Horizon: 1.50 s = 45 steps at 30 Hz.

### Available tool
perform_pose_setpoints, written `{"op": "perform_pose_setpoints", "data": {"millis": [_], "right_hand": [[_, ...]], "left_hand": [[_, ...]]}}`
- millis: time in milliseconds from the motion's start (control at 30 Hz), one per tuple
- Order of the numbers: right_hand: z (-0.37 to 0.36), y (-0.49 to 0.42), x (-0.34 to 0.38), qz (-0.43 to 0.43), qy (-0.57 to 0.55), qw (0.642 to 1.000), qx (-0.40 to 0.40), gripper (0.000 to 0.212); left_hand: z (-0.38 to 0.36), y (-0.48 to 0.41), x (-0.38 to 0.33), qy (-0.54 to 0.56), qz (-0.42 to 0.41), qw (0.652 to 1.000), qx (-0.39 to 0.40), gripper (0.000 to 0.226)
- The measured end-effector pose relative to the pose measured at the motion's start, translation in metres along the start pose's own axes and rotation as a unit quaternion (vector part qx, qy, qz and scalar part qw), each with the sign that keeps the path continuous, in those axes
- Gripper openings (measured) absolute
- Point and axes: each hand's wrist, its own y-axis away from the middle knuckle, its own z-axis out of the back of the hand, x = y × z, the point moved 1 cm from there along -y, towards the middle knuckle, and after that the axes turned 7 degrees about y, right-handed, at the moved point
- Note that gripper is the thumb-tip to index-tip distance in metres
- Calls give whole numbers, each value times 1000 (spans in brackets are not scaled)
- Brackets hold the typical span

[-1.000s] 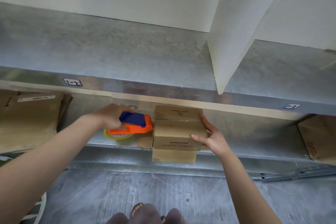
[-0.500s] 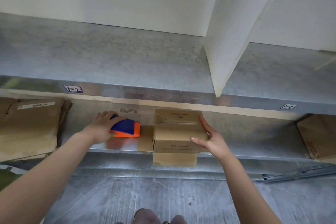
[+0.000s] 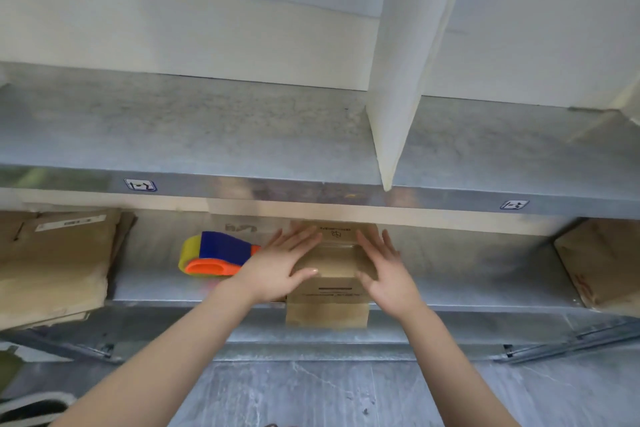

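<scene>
Box: small brown cardboard box (image 3: 334,265) at grey metal shelf's (image 3: 485,298) front edge, between both hands.
Hands: left hand (image 3: 277,269), right hand (image 3: 389,276) press it, fingers straight.

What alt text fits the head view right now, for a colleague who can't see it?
The left hand and right hand lie flat, fingers straight, on top of a small cardboard box on a lower metal shelf. An orange and blue tape dispenser sits beside the left hand, flattened cardboard farther left.
</scene>
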Motion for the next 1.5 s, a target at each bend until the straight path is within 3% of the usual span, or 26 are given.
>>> {"op": "perform_pose_setpoints", "data": {"millis": [133, 300, 400, 500, 667, 733, 833, 933, 1033, 1100, 1200, 1300, 1400, 1500], "right_hand": [[-15, -3, 13, 5, 97, 995, 25, 77], [-20, -3, 9, 3, 118, 993, 15, 81], [-13, -7, 7, 10, 108, 993, 51, 81], [-1, -9, 0, 16, 103, 992, 77, 68], [17, -8, -22, 34, 144, 984, 98, 60], [24, -8, -32, 1, 148, 987, 67, 62], [16, 6, -32, -101, 90, 989, -51, 64], [-13, 31, -8, -139, -69, 979, -131, 48], [-23, 47, 10, -127, -218, 965, -69, 45], [-23, 48, 8, -90, -242, 966, -11, 68], [-23, 43, 2, -32, -200, 979, 33, 92], [-24, 27, 2, -22, -172, 985, 26, 87], [-28, 14, 4, -19, -121, 991, 47, 87], [-29, 14, 2, -40, -13, 997, 65, 85]], "left_hand": [[-17, -8, 1, -3, 24, 999, 30, 82], [-19, -6, -3, -58, -4, 998, 27, 64], [-6, -15, -8, -6, 29, 998, 48, 74], [18, -29, -4, 28, 61, 996, 56, 68], [21, -28, 4, 148, 114, 966, 177, 104], [9, -25, 3, 136, 103, 973, 156, 104], [-21, -14, -7, 127, 89, 988, 17, 72], [-42, 1, -24, 127, 82, 986, -74, 60], [-53, 13, -36, 137, 87, 979, -122, 58], [-57, 21, -39, 136, 93, 976, -142, 58], [-60, 28, -35, 156, 85, 970, -164, 59], [-59, 27, -26, 182, 62, 973, -132, 57], [-61, 21, -24, 114, 25, 989, -89, 54], [-57, 14, -30, 57, 56, 992, -97, 48]]}}
